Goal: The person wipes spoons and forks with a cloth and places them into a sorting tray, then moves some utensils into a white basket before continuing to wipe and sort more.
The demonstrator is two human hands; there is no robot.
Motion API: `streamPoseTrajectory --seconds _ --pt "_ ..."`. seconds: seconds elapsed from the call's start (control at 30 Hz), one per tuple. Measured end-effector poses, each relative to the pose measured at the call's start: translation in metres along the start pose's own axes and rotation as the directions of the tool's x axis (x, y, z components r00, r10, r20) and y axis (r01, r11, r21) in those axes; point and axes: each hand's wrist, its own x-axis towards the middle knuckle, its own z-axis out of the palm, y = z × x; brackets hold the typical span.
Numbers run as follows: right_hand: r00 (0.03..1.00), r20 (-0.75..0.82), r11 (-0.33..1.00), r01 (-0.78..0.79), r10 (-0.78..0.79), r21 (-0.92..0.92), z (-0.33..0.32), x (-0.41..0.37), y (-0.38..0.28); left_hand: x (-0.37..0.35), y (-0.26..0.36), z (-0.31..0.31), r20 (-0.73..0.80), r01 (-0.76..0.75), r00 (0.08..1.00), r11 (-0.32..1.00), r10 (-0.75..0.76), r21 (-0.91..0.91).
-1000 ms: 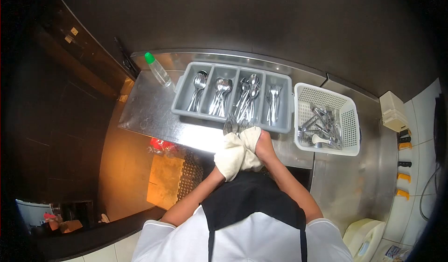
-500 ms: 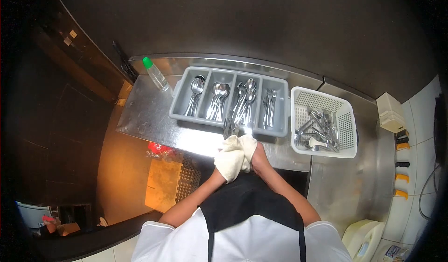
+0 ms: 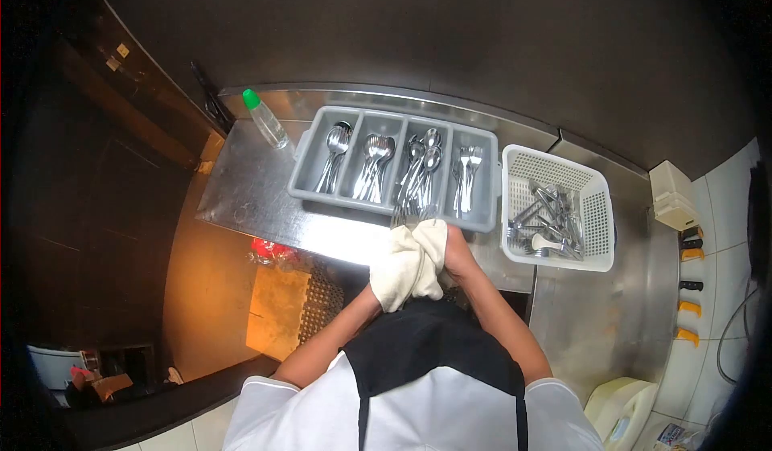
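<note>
A cream cloth (image 3: 408, 266) is bunched between my two hands in front of the grey cutlery tray (image 3: 362, 203). Forks (image 3: 408, 212) stick out of its top, their tines over the tray's front edge. My left hand (image 3: 376, 297) is mostly covered by the cloth; its fingers are hidden. My right hand (image 3: 457, 252) is closed on the cloth's right side. Spoons (image 3: 375, 166) and other cutlery lie in the tray's compartments, with forks (image 3: 467, 179) in the rightmost one.
Right of the tray stands a white basket (image 3: 599, 202) with mixed cutlery. A green-capped bottle (image 3: 265, 120) is at the left on the steel counter (image 3: 241, 190). Several knives (image 3: 690, 285) line the right wall, and a pale container (image 3: 623, 411) sits at the lower right.
The cloth and both hands have shifted slightly right and up. More fork tines show above the cloth, and the forks in the rightmost compartment look more numerous.
</note>
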Motion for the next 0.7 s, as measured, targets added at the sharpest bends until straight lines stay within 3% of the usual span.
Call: streamPoseTrajectory --seconds 0.03,0.1,0.17,0.23,0.27,0.37,0.4,0.43,0.5,0.53,0.63,0.67,0.7 --pt "0.997 -0.071 0.999 -0.023 0.02 -0.039 -0.003 0.004 0.007 -0.001 -0.01 0.008 -0.035 -0.019 0.999 0.997 0.022 0.081" --pt "0.976 -0.213 0.99 -0.079 0.053 -0.116 -0.005 0.012 0.004 -0.003 -0.02 0.014 -0.132 -0.177 0.969 0.958 0.21 0.227" --pt "0.947 -0.252 0.932 0.105 -0.2 -0.347 -0.007 0.018 0.005 -0.005 -0.031 0.028 -0.173 -0.105 0.982 0.984 0.079 -0.143" --pt "0.864 -0.255 0.807 0.246 -0.434 -0.537 -0.006 0.023 0.009 -0.004 -0.038 0.038 -0.148 -0.019 0.989 0.955 -0.026 -0.295" --pt "0.848 -0.282 0.809 0.251 -0.448 -0.532 -0.003 0.024 0.011 -0.003 -0.034 0.035 -0.122 0.029 0.99 0.964 -0.064 -0.263" --pt "0.899 -0.431 0.997 0.077 -0.079 -0.023 -0.003 0.027 0.021 -0.003 -0.033 0.033 -0.095 0.036 0.995 0.999 -0.033 0.022" --pt "0.887 -0.457 0.998 0.059 -0.061 -0.018 0.003 0.018 0.017 -0.002 -0.033 0.032 -0.086 0.011 0.996 0.989 0.002 0.149" --pt "0.912 -0.396 0.994 0.106 -0.112 -0.035 0.008 0.013 0.022 -0.002 -0.032 0.032 -0.125 0.088 0.987 0.994 -0.096 -0.066" --pt "0.94 -0.27 0.978 0.198 -0.207 -0.062 0.021 0.002 0.021 -0.001 -0.011 0.022 -0.13 0.205 0.944 0.85 -0.302 -0.484" --pt "0.952 -0.275 0.983 0.095 -0.135 -0.155 0.018 -0.005 0.007 -0.001 -0.015 0.025 -0.158 0.157 0.959 0.906 -0.235 -0.393" --pt "0.917 -0.37 0.967 -0.055 0.148 0.25 -0.007 0.006 -0.006 -0.004 -0.027 0.031 -0.138 0.036 0.989 0.998 -0.042 -0.05" --pt "0.95 -0.282 0.945 -0.036 0.133 0.325 -0.018 0.008 0.003 -0.002 -0.026 0.027 -0.078 0.005 0.997 0.995 0.003 0.101" --pt "0.955 -0.284 0.98 -0.022 0.079 0.199 -0.012 0.003 0.005 0.001 -0.022 0.022 -0.014 -0.035 0.999 0.968 0.04 0.247"
